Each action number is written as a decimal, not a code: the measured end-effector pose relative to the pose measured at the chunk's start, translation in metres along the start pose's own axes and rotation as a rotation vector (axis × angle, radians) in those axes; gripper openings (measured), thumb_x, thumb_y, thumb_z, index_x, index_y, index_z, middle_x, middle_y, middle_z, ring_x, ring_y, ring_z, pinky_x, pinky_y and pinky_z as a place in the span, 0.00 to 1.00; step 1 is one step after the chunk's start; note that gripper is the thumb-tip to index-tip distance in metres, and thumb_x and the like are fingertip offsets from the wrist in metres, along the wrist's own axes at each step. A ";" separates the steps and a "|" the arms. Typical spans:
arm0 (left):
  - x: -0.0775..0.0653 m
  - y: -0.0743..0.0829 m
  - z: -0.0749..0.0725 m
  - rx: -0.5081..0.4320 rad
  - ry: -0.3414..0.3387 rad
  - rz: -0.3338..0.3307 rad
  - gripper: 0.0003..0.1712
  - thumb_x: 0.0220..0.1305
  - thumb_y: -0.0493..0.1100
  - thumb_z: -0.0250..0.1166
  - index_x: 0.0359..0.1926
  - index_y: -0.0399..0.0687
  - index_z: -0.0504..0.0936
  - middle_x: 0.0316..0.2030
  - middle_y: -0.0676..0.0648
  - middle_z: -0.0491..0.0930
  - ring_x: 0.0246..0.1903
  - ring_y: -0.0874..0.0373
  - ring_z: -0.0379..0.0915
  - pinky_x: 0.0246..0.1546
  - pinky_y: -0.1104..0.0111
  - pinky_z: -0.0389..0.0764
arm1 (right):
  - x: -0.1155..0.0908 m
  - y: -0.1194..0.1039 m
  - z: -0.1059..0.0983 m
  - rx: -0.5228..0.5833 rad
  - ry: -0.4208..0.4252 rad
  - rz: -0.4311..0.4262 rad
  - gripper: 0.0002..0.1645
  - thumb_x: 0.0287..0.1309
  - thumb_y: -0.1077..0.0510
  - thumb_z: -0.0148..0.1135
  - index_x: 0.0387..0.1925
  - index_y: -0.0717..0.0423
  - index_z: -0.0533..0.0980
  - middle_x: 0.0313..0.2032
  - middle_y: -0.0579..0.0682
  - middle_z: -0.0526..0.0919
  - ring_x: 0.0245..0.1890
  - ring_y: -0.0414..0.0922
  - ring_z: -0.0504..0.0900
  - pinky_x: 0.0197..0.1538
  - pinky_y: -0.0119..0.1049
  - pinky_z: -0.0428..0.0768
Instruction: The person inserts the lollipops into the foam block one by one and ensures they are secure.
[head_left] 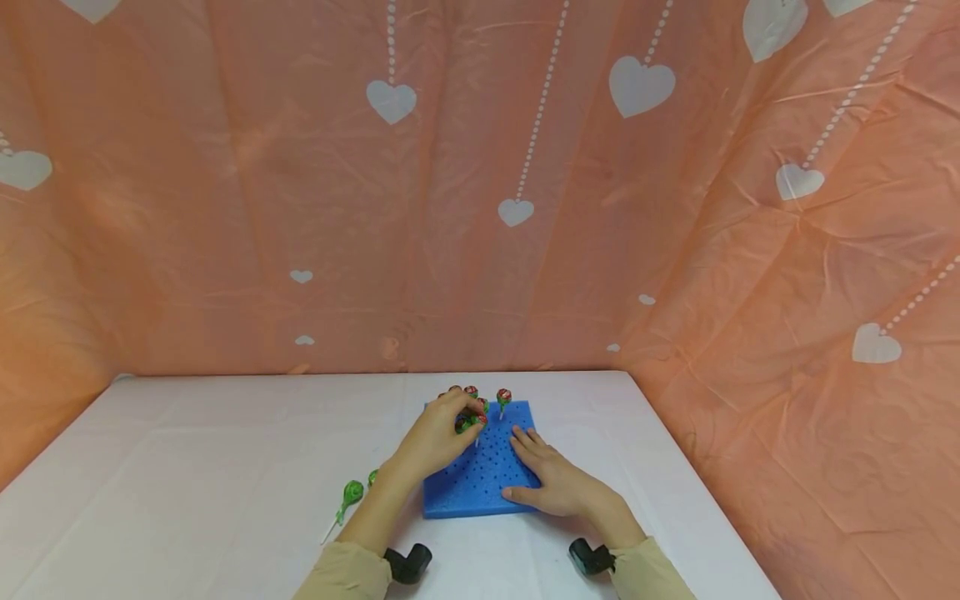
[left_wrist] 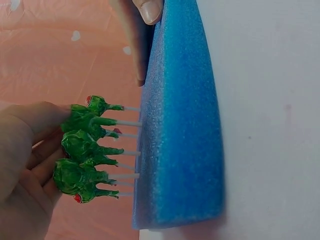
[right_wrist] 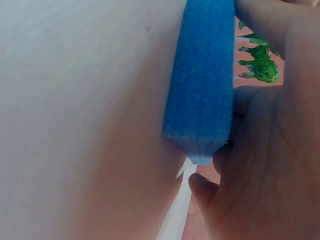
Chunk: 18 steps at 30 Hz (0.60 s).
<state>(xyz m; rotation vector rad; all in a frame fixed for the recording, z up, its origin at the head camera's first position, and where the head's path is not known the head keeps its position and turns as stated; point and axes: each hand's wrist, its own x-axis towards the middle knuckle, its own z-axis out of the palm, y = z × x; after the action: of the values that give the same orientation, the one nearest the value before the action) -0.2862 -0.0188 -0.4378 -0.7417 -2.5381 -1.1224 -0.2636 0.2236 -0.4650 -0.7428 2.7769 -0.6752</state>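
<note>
A blue foam block (head_left: 472,492) dotted with small holes lies on the table. Several lollipops in green and red wrappers stand in it on white sticks, bunched at its far left, with one lollipop (head_left: 504,397) apart at the far right. My left hand (head_left: 435,433) pinches a lollipop (left_wrist: 77,117) between thumb and fingers, its stick reaching the foam's top face in the left wrist view. The other heads (left_wrist: 72,175) crowd beside it. Spread on the block's right side, my right hand (head_left: 562,485) rests with extended fingers. My left hand partly hides the bunch.
On the white table (head_left: 225,450), a loose green lollipop (head_left: 352,493) lies left of my left forearm. Another green head (head_left: 372,477) shows partly behind that arm. An orange curtain with white hearts hangs behind the table and along its right side.
</note>
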 end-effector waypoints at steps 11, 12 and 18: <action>-0.001 0.000 0.001 0.059 -0.020 -0.051 0.09 0.68 0.39 0.71 0.48 0.46 0.86 0.45 0.48 0.83 0.46 0.53 0.82 0.51 0.56 0.85 | 0.000 -0.001 -0.001 0.001 -0.001 0.005 0.56 0.67 0.32 0.62 0.81 0.59 0.55 0.82 0.54 0.49 0.82 0.58 0.42 0.77 0.64 0.53; -0.001 0.000 0.001 0.060 -0.021 -0.051 0.09 0.68 0.39 0.71 0.48 0.46 0.86 0.45 0.48 0.83 0.46 0.53 0.82 0.51 0.56 0.85 | 0.000 -0.001 -0.001 0.000 -0.001 0.005 0.56 0.67 0.32 0.62 0.81 0.59 0.55 0.82 0.54 0.49 0.82 0.58 0.42 0.77 0.64 0.54; -0.001 0.001 0.002 0.060 -0.026 -0.055 0.10 0.68 0.39 0.71 0.49 0.45 0.86 0.46 0.48 0.83 0.47 0.52 0.82 0.51 0.56 0.85 | 0.000 -0.001 -0.001 -0.002 -0.001 0.001 0.56 0.67 0.32 0.62 0.81 0.60 0.55 0.82 0.55 0.49 0.82 0.58 0.42 0.77 0.64 0.53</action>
<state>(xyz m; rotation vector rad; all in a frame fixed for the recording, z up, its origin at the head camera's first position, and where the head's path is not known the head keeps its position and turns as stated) -0.2853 -0.0175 -0.4388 -0.6798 -2.6162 -1.0549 -0.2630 0.2232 -0.4640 -0.7413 2.7776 -0.6716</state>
